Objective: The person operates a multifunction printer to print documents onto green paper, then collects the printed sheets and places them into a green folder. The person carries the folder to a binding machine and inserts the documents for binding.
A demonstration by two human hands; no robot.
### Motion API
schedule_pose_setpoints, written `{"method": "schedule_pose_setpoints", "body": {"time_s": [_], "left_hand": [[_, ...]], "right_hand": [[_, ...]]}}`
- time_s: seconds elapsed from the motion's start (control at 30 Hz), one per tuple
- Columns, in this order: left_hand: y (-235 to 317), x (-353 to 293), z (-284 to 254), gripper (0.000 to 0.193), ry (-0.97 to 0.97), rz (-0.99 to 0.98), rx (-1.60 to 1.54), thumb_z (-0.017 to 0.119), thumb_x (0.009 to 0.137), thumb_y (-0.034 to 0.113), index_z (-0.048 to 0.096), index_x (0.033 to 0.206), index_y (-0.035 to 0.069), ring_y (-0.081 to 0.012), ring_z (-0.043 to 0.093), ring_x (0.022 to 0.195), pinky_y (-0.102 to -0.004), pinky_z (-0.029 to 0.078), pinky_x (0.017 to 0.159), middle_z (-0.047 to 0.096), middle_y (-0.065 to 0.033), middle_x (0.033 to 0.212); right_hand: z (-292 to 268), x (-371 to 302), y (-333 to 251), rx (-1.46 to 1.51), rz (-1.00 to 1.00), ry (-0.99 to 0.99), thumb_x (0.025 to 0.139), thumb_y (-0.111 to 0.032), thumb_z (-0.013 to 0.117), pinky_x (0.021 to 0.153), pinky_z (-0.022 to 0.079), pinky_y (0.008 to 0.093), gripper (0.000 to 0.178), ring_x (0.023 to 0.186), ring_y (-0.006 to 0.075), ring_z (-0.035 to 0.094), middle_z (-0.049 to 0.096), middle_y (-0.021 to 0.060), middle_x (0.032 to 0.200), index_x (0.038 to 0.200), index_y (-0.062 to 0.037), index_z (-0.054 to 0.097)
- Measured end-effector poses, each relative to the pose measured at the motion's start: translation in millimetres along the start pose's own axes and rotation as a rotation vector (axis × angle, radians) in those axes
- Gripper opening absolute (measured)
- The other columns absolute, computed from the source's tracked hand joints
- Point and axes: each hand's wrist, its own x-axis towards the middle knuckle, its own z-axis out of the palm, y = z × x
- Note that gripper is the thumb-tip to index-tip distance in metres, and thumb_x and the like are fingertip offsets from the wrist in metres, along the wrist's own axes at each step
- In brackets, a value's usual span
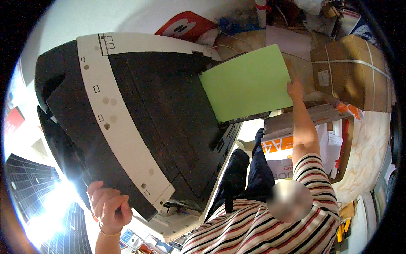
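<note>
My right hand (pixel 296 90) is closed on the right edge of a light green sheet of paper (pixel 247 86). The sheet lies flat, its left edge against the dark output area of a large black and beige copier (pixel 163 97). Whether it is one sheet or several I cannot tell. At the copier's near left corner is my left hand (pixel 111 206), fingers curled, beside the lower end of a black flap (pixel 63 142). What these fingers hold, if anything, is hidden.
Right of my legs sits an open carton (pixel 304 118) with white and orange paper packs (pixel 281 146). Farther back stands a strapped brown cardboard box (pixel 351 70). A red panel (pixel 186 25) leans behind the copier. Strong light glares at lower left.
</note>
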Motion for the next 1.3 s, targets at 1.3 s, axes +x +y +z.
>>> {"method": "schedule_pose_setpoints", "body": {"time_s": [1.3], "left_hand": [[0, -9, 0, 0.014, -0.023, -0.011, -0.009, 0.053, 0.083, 0.014, 0.051, 0.071, 0.006, -0.0230, 0.054, 0.060, -0.0484, 0.042, 0.086, 0.056, -0.0079, 0.062]], "right_hand": [[-24, -26, -101, 0.116, -0.047, 0.179, 0.083, -0.023, 0.061, 0.090, 0.043, 0.0445, 0.058, 0.108, 0.0338, 0.054, 0.054, 0.0176, 0.122, 0.133, -0.0039, 0.039]]}}
